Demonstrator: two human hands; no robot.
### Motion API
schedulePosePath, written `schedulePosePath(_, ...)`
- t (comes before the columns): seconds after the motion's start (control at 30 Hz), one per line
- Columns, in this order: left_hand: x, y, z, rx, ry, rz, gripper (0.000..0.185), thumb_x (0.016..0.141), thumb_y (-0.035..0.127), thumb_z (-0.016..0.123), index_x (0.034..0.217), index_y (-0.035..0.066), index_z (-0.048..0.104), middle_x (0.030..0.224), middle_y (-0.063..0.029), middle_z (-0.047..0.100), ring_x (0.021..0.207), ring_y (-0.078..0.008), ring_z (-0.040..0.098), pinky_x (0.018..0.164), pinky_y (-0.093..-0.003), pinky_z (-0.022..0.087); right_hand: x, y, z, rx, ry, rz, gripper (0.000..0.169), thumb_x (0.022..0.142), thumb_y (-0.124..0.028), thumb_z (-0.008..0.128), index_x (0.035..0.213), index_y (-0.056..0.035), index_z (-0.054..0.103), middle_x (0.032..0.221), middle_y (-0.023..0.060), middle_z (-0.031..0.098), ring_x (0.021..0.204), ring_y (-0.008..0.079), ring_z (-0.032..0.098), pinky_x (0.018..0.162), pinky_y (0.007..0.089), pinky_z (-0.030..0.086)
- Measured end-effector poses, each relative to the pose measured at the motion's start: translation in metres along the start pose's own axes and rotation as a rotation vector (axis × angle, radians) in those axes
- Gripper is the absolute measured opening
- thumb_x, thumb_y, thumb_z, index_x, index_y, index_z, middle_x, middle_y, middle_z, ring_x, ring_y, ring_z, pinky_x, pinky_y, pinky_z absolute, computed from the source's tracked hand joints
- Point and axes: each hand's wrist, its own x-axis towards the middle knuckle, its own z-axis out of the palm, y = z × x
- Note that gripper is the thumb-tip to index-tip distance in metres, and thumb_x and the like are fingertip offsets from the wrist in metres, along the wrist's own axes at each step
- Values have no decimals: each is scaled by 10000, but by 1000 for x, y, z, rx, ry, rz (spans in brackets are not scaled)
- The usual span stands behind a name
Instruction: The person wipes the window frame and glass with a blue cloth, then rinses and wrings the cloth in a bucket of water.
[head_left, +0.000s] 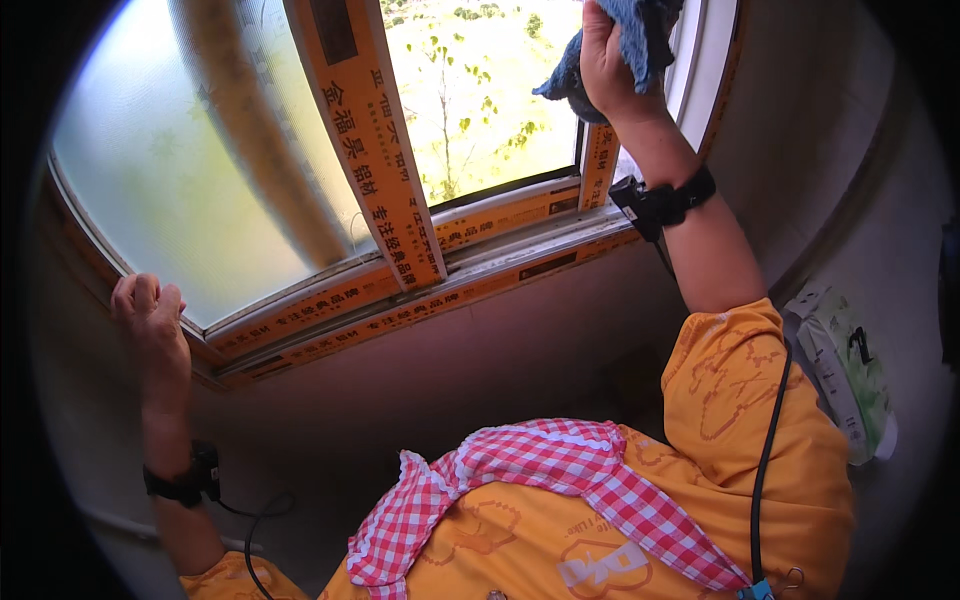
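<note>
My right hand (613, 71) presses a blue cloth (646, 37) to the right part of the sliding window, near the white frame upright (690, 82). The cloth bunches around the fingers and hides part of the frame. At the lower left, the fingers of my left hand (154, 326) curl over the edge of the window frame (124, 259). Beside that hand is a frosted glass pane (225, 165). Orange protective film with printing covers the middle upright (367, 150) and the bottom rail (337, 319). Greenery shows through the clear pane (487, 97).
A plastic-wrapped pack (844, 375) in white and green is at the right by the wall. Black bands with small devices (646, 208) sit on both wrists, and a black cable (769, 450) runs down the right side. Dirt marks the sill track (525, 240).
</note>
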Motion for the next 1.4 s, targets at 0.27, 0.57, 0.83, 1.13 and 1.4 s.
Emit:
schedulePosePath(0.27, 1, 3, -12, 105, -117, 6, 150, 815, -30, 734, 834, 12, 591, 991, -67, 551, 1132, -274, 530, 983, -395, 481, -144, -105, -62, -611, -699, 377, 466, 867, -126, 696, 1321, -88, 599, 1353, 224, 490, 1230, 412, 507, 1047, 510, 429)
schedulePosePath(0.57, 1, 10, -14, 103, -155, -27, 91, 875, 46, 731, 865, 38, 640, 1013, -50, 546, 1165, -256, 522, 1076, -394, 452, -108, -143, -69, -490, -782, 466, 216, 905, -68, 607, 1084, 15, 695, 1283, 193, 506, 1157, 354, 580, 983, 443, 521)
schedulePosePath(0.83, 2, 11, -9, 119, -109, -11, 104, 865, 40, 738, 844, 44, 637, 973, -49, 532, 1140, -256, 531, 1061, -401, 464, -111, -198, -20, -189, -629, 231, 185, 909, -1, 571, 1018, 102, 679, 1131, 205, 585, 1041, 301, 583, 879, 435, 514)
schedulePosePath(1.13, 5, 6, -12, 141, -127, 14, 108, 868, 34, 732, 857, 46, 625, 980, -48, 540, 1146, -254, 530, 1048, -398, 465, -97, -190, -12, -46, -688, 125, 77, 880, -83, 682, 906, -27, 729, 1180, 172, 666, 1037, 313, 697, 867, 424, 583)
schedulePosePath(1.4, 2, 9, -16, 122, -109, 5, 156, 844, 36, 762, 844, 45, 607, 980, -48, 534, 1143, -257, 527, 1028, -399, 471, -102, -111, -73, -452, -722, 101, 72, 891, -108, 743, 889, -43, 714, 986, 94, 649, 928, 228, 701, 737, 335, 634)
